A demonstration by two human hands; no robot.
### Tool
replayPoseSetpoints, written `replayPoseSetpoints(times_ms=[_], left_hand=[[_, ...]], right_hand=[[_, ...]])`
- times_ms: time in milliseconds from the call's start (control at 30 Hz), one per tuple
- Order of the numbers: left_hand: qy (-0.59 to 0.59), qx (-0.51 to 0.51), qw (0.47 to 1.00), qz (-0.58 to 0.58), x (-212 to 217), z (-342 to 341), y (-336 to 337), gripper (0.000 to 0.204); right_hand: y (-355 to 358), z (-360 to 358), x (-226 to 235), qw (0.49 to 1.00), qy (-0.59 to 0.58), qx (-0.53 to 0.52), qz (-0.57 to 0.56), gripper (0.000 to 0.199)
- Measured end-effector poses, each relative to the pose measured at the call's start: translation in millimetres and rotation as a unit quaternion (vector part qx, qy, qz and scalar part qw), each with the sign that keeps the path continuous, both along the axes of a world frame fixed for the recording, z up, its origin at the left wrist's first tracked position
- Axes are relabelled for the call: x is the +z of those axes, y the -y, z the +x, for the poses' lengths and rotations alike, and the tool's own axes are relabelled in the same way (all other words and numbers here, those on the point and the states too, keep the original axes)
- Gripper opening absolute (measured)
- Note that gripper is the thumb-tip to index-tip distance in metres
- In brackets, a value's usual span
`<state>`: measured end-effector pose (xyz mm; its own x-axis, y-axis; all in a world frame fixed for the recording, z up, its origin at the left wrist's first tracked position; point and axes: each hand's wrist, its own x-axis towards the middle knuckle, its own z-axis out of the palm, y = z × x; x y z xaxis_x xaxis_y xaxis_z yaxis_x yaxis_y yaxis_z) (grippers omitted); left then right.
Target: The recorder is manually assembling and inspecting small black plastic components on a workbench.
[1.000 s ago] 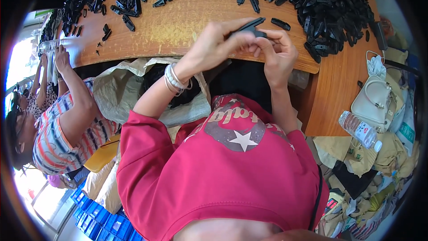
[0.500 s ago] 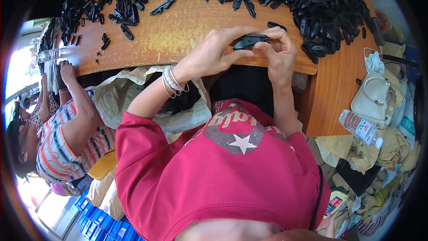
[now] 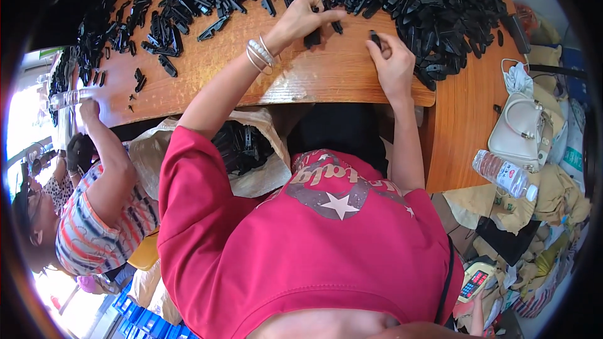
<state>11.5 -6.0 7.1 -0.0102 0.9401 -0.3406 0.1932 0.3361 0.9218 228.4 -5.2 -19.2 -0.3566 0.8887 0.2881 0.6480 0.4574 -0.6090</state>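
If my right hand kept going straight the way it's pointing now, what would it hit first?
Your right hand would first meet the small black piece at its fingertips, perhaps already touching; beyond that, probably the black parts pile. Depth is unclear.

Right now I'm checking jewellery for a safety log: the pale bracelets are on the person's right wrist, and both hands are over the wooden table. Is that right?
Only the side is wrong: the head view shows the pale bracelets on the left wrist. The left hand and right hand are indeed over the wooden table.
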Motion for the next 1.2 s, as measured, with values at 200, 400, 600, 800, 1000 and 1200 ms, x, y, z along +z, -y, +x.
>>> replayPoseSetpoints(times_ms=[200, 400, 600, 800, 1000, 1200], left_hand=[[-0.449, -0.104, 0.824, 0.331, -27.6, -3.7, 5.8, 0.024], [-0.345, -0.105, 0.822, 0.440, -17.8, -2.2, 12.7, 0.019], [-0.041, -0.087, 0.986, 0.140, 33.9, 14.9, 36.9, 0.041], [-0.051, -0.124, 0.990, 0.036, 63.1, 18.9, 45.5, 0.029], [-0.172, -0.096, 0.922, 0.334, 59.3, 34.2, 67.0, 0.031], [-0.199, -0.119, 0.910, 0.343, 70.6, 20.5, 80.4, 0.030]], right_hand=[[3.5, 0.2, 5.1, 0.912, -0.349, 0.005, -0.215, 0.021], [10.2, 6.0, 22.1, 0.859, -0.432, 0.054, -0.270, 0.023], [14.0, 9.1, 26.0, 0.800, -0.498, 0.118, -0.313, 0.021], [22.6, -6.4, 35.4, 0.833, -0.481, 0.102, -0.253, 0.019], [34.2, -12.0, 31.1, 0.940, -0.334, 0.061, -0.029, 0.026], [38.3, -15.1, 47.0, 0.868, -0.430, 0.142, -0.203, 0.036]])
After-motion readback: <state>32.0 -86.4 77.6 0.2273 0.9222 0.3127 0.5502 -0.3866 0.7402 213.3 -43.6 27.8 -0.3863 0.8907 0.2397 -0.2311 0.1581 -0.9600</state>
